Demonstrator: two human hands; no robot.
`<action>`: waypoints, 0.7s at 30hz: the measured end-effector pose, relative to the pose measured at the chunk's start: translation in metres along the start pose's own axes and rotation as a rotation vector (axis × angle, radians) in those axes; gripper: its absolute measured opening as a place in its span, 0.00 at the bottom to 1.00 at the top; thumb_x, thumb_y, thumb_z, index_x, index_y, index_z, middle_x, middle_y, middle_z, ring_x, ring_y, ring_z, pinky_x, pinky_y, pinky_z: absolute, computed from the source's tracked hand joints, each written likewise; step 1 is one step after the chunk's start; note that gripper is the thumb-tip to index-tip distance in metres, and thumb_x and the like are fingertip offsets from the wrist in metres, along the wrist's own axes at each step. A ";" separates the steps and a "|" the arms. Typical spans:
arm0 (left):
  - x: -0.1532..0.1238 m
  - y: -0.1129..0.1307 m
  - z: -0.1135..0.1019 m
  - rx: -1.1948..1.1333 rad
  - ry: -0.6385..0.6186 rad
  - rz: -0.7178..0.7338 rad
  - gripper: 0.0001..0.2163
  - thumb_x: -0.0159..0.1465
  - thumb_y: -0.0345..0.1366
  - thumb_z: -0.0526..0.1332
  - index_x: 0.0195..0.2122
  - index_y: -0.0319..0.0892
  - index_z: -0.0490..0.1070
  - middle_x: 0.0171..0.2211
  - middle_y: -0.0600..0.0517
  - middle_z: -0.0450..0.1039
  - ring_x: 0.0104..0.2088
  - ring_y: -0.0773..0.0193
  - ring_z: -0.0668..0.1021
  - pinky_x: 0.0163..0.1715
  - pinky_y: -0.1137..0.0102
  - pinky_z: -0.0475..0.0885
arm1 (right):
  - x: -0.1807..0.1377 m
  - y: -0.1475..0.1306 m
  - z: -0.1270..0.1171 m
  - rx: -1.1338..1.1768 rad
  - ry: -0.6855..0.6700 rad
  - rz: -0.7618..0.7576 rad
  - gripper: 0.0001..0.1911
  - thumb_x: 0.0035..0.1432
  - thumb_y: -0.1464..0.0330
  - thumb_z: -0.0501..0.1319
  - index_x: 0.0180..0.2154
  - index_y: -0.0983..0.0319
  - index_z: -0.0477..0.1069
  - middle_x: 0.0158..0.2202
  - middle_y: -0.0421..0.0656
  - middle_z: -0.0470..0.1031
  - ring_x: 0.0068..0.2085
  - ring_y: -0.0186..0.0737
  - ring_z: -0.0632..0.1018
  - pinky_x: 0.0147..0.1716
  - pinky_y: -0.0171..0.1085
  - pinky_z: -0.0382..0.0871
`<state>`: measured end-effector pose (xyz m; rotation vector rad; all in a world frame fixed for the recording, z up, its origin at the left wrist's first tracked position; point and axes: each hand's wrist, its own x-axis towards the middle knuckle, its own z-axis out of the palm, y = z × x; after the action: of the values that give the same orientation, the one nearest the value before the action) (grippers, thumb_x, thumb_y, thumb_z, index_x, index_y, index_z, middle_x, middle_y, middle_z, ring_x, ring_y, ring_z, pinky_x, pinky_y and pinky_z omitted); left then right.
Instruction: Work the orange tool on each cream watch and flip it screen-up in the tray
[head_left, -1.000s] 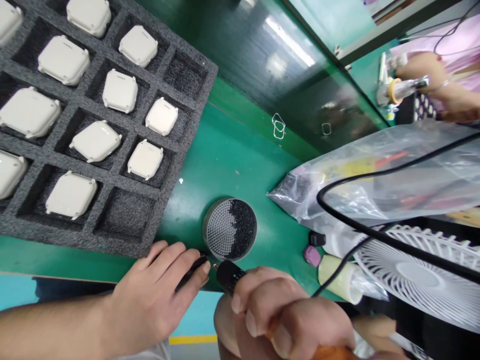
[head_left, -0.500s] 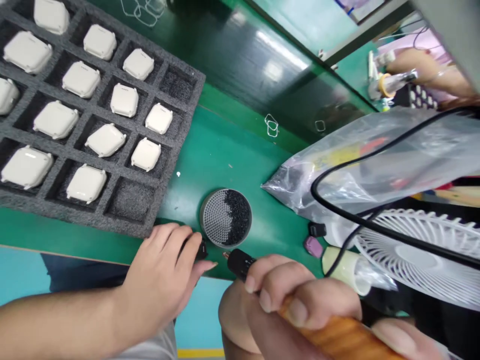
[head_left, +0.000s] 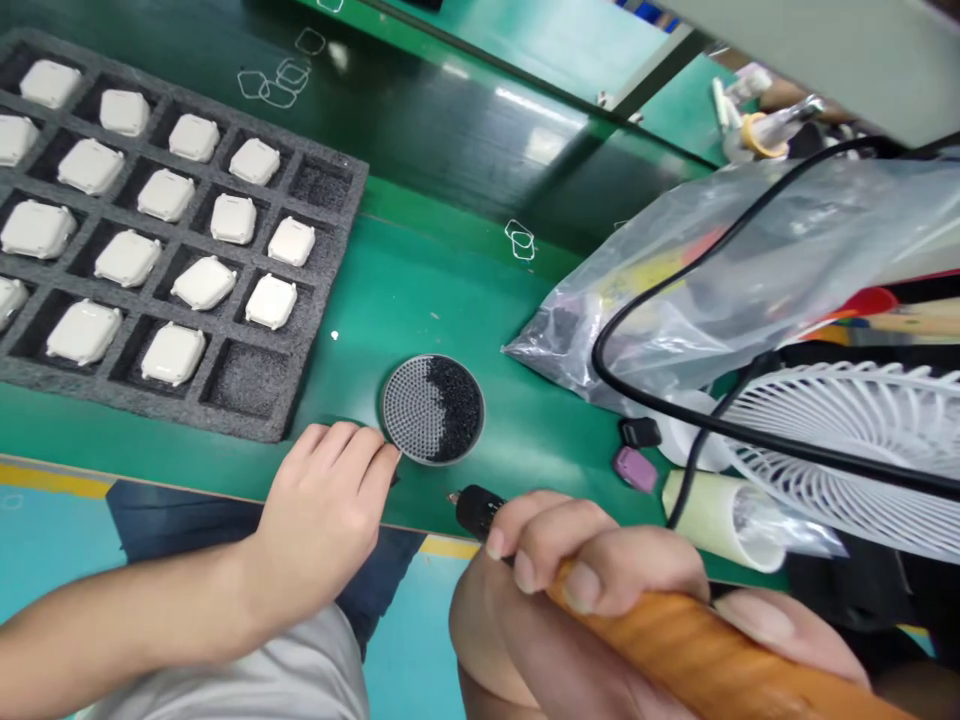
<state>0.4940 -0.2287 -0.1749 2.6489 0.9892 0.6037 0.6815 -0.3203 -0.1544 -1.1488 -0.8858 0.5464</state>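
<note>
My left hand is at the front edge of the green bench, its fingers curled over a small dark piece mostly hidden beneath them. Its fingertips are beside a round grey dish with a dimpled floor, whose right half holds many tiny black screws. My right hand is wrapped around an electric screwdriver with an orange grip and a black nose. The bit points left, just below the dish and apart from the dark piece. Left of the dish, a grey foam tray carries several white square cases.
On the right are a clear plastic bag, a black cable looping over it, and a white fan grille. A purple block and a cream cup are nearby. Thin white loops lie behind the dish.
The view has shifted, so the tray and dish appear further left. My left fingers now cover more of the dark piece. The screwdriver stays in my right hand near the dish.
</note>
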 end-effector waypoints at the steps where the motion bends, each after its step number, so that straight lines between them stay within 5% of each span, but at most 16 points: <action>1: 0.000 0.000 0.001 -0.010 0.016 0.015 0.06 0.72 0.25 0.62 0.47 0.36 0.78 0.42 0.46 0.80 0.42 0.53 0.77 0.40 0.57 0.68 | 0.001 -0.002 0.004 0.026 0.041 -0.056 0.14 0.68 0.50 0.58 0.50 0.45 0.73 0.28 0.33 0.69 0.24 0.37 0.72 0.22 0.44 0.73; 6: 0.018 0.001 0.012 -0.105 0.086 0.057 0.05 0.75 0.29 0.62 0.49 0.39 0.77 0.43 0.48 0.81 0.43 0.56 0.76 0.41 0.60 0.67 | 0.011 -0.009 0.018 0.070 -0.003 -0.163 0.15 0.72 0.55 0.55 0.55 0.49 0.73 0.32 0.35 0.73 0.26 0.37 0.75 0.22 0.43 0.75; 12: 0.050 0.006 0.029 -0.105 0.036 0.134 0.09 0.73 0.25 0.61 0.48 0.40 0.80 0.42 0.48 0.81 0.43 0.55 0.76 0.40 0.59 0.67 | 0.017 -0.024 0.031 0.045 0.188 -0.112 0.20 0.74 0.49 0.52 0.54 0.49 0.76 0.31 0.35 0.71 0.27 0.35 0.72 0.26 0.42 0.74; 15: 0.041 -0.002 0.020 -0.126 0.032 0.108 0.14 0.73 0.23 0.59 0.56 0.38 0.77 0.50 0.45 0.80 0.50 0.53 0.77 0.46 0.58 0.70 | 0.018 -0.026 0.031 0.061 0.211 -0.042 0.21 0.75 0.50 0.49 0.52 0.51 0.76 0.33 0.36 0.73 0.29 0.37 0.73 0.29 0.44 0.75; 18: 0.023 -0.012 0.009 -0.190 -0.010 0.081 0.08 0.75 0.27 0.60 0.52 0.37 0.76 0.54 0.43 0.79 0.57 0.51 0.76 0.56 0.54 0.70 | 0.020 -0.022 0.029 0.097 0.070 -0.088 0.17 0.73 0.55 0.52 0.52 0.52 0.75 0.32 0.35 0.74 0.28 0.37 0.75 0.26 0.44 0.75; 21: 0.010 -0.018 0.006 -0.265 -0.040 0.104 0.06 0.74 0.26 0.62 0.49 0.37 0.76 0.52 0.44 0.79 0.59 0.51 0.75 0.60 0.54 0.71 | 0.022 -0.020 0.034 0.070 0.080 -0.028 0.18 0.73 0.51 0.54 0.52 0.52 0.74 0.33 0.36 0.74 0.28 0.38 0.76 0.28 0.46 0.75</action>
<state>0.4936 -0.2092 -0.1840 2.4768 0.7086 0.6517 0.6646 -0.2914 -0.1235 -1.0858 -0.8067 0.5019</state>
